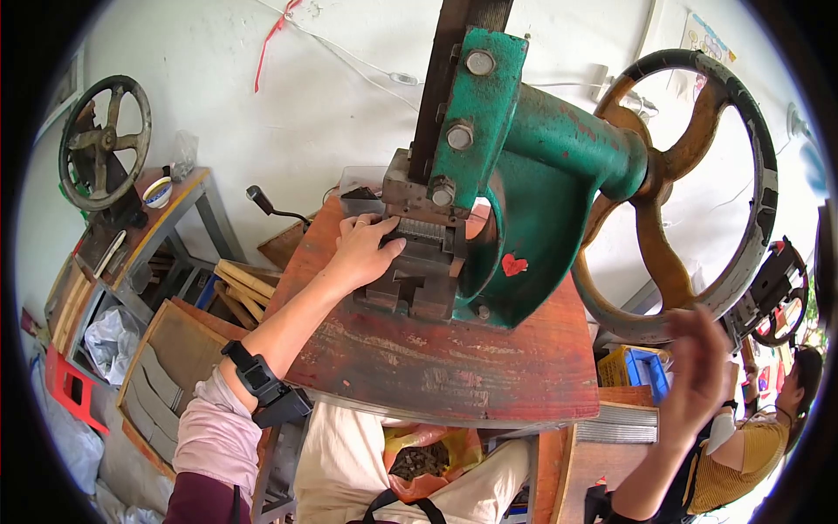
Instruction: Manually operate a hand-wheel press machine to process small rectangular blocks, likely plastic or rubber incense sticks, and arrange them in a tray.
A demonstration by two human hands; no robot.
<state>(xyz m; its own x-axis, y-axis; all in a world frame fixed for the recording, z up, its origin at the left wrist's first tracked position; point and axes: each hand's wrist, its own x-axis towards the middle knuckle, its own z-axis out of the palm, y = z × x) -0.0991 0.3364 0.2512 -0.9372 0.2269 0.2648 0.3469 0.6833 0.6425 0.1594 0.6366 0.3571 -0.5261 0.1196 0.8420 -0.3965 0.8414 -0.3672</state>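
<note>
The dark metal die block (426, 248) sits beneath the ram (425, 196) of the green press (546, 205), on the reddish desk (419, 367). The left hand (360, 249) touches the block's left side, thumb and forefinger slightly parted; whether its grip has hold of anything, I cannot tell. The right hand (698, 371), blurred and loosely open, is raised near the handwheel (661, 173).

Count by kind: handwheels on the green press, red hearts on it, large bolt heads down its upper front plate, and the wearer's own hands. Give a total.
Handwheels: 1
Red hearts: 1
Large bolt heads: 3
Left hand and right hand: 2
Total: 7
</note>
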